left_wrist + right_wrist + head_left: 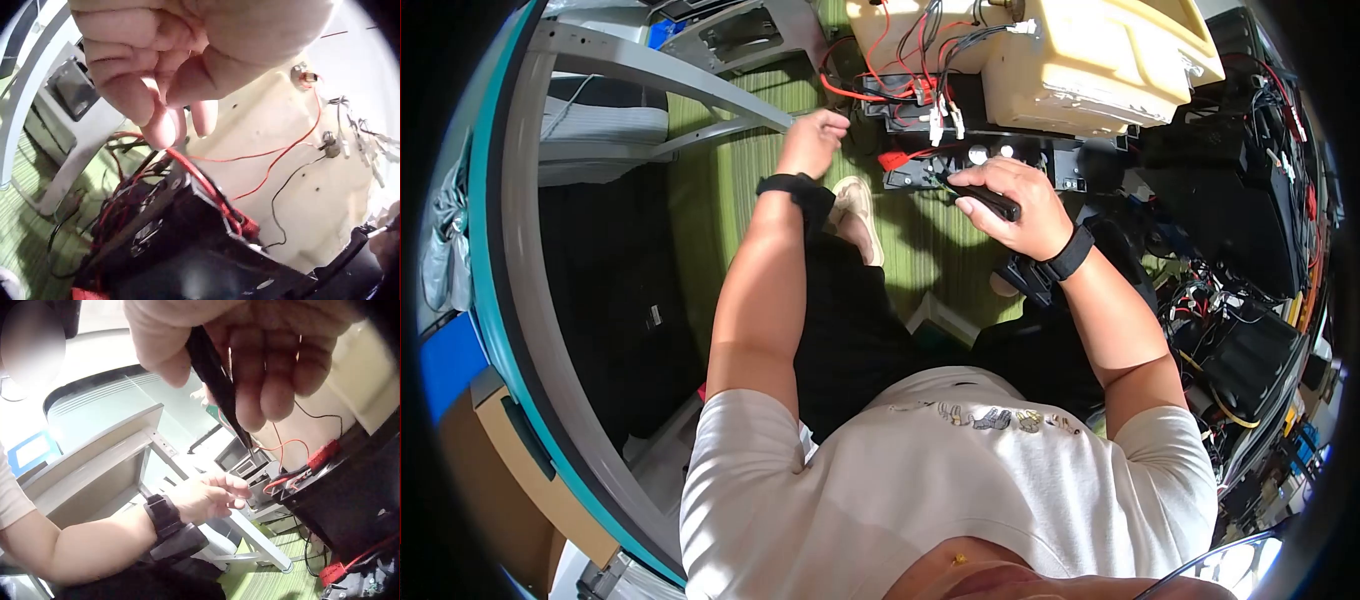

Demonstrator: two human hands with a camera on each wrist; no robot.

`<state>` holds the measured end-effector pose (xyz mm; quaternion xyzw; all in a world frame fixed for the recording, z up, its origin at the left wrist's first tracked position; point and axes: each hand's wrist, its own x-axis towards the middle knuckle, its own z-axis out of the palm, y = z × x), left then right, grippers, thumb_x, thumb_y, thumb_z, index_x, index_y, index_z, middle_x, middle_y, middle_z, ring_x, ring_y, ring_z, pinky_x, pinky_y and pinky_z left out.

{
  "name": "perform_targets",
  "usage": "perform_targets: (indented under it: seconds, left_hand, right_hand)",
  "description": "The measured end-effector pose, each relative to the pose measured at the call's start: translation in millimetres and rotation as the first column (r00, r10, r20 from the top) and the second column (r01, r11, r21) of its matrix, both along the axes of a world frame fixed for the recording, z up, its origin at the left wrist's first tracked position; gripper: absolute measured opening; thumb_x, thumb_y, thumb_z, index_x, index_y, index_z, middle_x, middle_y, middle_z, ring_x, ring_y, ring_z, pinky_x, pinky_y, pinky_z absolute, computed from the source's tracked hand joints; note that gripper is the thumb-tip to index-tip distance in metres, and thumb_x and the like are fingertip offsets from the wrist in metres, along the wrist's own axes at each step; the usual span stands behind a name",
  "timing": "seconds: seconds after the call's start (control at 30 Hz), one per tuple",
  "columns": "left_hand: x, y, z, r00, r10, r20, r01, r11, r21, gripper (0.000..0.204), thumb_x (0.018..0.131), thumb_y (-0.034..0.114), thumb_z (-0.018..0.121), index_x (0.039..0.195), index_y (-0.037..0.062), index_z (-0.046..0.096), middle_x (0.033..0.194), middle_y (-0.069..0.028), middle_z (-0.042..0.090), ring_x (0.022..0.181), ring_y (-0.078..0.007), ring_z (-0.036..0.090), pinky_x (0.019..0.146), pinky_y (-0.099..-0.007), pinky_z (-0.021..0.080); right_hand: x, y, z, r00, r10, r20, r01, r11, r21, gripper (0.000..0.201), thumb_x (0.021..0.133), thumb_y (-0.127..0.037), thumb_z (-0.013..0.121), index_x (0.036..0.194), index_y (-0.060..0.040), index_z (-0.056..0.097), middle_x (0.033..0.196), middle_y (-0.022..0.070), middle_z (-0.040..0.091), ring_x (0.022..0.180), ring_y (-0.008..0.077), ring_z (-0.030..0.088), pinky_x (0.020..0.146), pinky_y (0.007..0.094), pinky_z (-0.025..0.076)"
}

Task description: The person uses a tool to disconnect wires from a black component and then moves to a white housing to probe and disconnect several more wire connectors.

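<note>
My right hand (1012, 208) grips a slim black tool (985, 197), its thin tip pointing at the black wired unit (920, 100). In the right wrist view the tool (215, 375) runs down between thumb and fingers (275, 369). My left hand (812, 135) hovers left of the unit, its fingers (169, 69) curled against the thumb with nothing visible in them. Its fingertips sit right above a red wire (206, 184) that runs over the black box (187, 250). Behind stands a cream casing (1090, 60) with red and black leads.
A grey metal frame (650, 70) slants across the left. A green striped mat (730, 180) covers the floor under my legs. Black boxes and tangled cables (1250, 200) crowd the right side. A red connector (895, 158) lies by the unit.
</note>
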<state>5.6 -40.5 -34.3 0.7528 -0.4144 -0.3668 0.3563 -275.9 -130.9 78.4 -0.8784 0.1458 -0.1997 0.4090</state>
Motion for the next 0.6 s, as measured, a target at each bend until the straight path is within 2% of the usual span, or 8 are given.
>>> perform_targets:
  seconds: [0.07, 0.13, 0.23, 0.27, 0.33, 0.4, 0.47, 0.6]
  left_hand:
    - [-7, 2, -27, 0.988, -0.096, 0.119, 0.076, 0.984, 0.162, 0.021, 0.075, 0.003, 0.049, 0.092, 0.0022, 0.060, 0.082, -0.0136, 0.063, 0.076, -0.0207, 0.060, 0.071, -0.0287, 0.046]
    - [-10, 8, -71, 0.980, -0.183, 0.079, 0.157, 0.952, 0.263, 0.026, 0.075, 0.003, 0.053, 0.101, -0.0013, 0.055, 0.086, -0.0064, 0.060, 0.072, -0.0122, 0.055, 0.070, -0.0243, 0.044]
    - [-28, 7, -105, 0.987, -0.147, 0.071, 0.105, 0.906, 0.409, 0.034, 0.072, 0.007, 0.059, 0.104, -0.0002, 0.054, 0.092, -0.0106, 0.061, 0.080, -0.0180, 0.058, 0.075, -0.0279, 0.045]
    - [-32, 5, -111, 0.985, -0.158, 0.067, 0.117, 0.904, 0.411, 0.034, 0.072, 0.007, 0.059, 0.104, -0.0002, 0.054, 0.092, -0.0106, 0.061, 0.080, -0.0180, 0.058, 0.075, -0.0279, 0.045]
    - [-41, -2, -126, 0.925, -0.228, 0.304, 0.081, 0.899, 0.430, 0.034, 0.069, 0.016, 0.061, 0.101, 0.0046, 0.057, 0.098, -0.0146, 0.059, 0.095, -0.0279, 0.055, 0.082, -0.0359, 0.044]
    - [-56, -16, -119, 0.881, -0.270, 0.387, 0.070, 0.886, 0.459, 0.033, 0.068, 0.020, 0.062, 0.099, 0.0084, 0.059, 0.102, -0.0147, 0.055, 0.097, -0.0306, 0.052, 0.084, -0.0374, 0.043]
    - [-65, -19, -137, 0.868, -0.158, 0.471, -0.045, 0.919, 0.391, 0.030, 0.068, 0.021, 0.062, 0.096, 0.0114, 0.061, 0.104, -0.0146, 0.052, 0.097, -0.0310, 0.051, 0.084, -0.0374, 0.042]
    - [-64, -29, -172, 0.789, -0.292, 0.541, -0.022, 0.866, 0.500, 0.030, 0.073, 0.030, 0.059, 0.092, 0.0065, 0.059, 0.110, -0.0124, 0.049, 0.095, -0.0289, 0.048, 0.084, -0.0355, 0.041]
  right_hand:
    - [1, 0, -2, 0.999, 0.030, -0.010, -0.031, 0.999, -0.009, 0.021, 0.072, -0.015, 0.062, 0.089, -0.0034, 0.060, 0.080, 0.0113, 0.060, 0.074, 0.0282, 0.057, 0.068, 0.0339, 0.046]
    - [1, -1, -7, 0.996, 0.040, -0.083, -0.041, 0.999, -0.014, 0.021, 0.074, -0.019, 0.060, 0.089, -0.0036, 0.060, 0.083, 0.0125, 0.060, 0.078, 0.0294, 0.057, 0.070, 0.0353, 0.046]
    - [-5, -2, -15, 0.971, 0.037, -0.237, -0.039, 0.999, -0.004, 0.023, 0.076, -0.022, 0.059, 0.089, -0.0038, 0.060, 0.085, 0.0133, 0.060, 0.081, 0.0304, 0.056, 0.072, 0.0369, 0.046]
    - [-8, -3, -16, 0.970, 0.027, -0.242, -0.028, 1.000, -0.001, 0.023, 0.076, -0.022, 0.059, 0.089, -0.0038, 0.060, 0.085, 0.0133, 0.060, 0.081, 0.0304, 0.056, 0.072, 0.0369, 0.046]
    - [-14, -4, -18, 0.956, 0.030, -0.291, -0.032, 0.999, -0.005, 0.024, 0.076, -0.024, 0.059, 0.089, -0.0039, 0.060, 0.085, 0.0133, 0.060, 0.081, 0.0305, 0.056, 0.072, 0.0375, 0.045]
    - [-21, -4, -17, 0.954, 0.003, -0.300, -0.004, 1.000, -0.001, 0.024, 0.076, -0.023, 0.059, 0.089, -0.0036, 0.060, 0.085, 0.0133, 0.060, 0.081, 0.0308, 0.056, 0.072, 0.0377, 0.045]
    - [-27, -5, -18, 0.948, -0.021, -0.317, 0.041, 0.998, 0.057, 0.023, 0.075, -0.022, 0.060, 0.089, -0.0034, 0.059, 0.085, 0.0133, 0.060, 0.081, 0.0308, 0.056, 0.072, 0.0377, 0.045]
    - [-39, -4, -23, 0.951, -0.102, -0.291, 0.118, 0.992, 0.038, 0.023, 0.077, -0.019, 0.059, 0.092, -0.0024, 0.060, 0.085, 0.0141, 0.060, 0.082, 0.0307, 0.056, 0.071, 0.0363, 0.046]
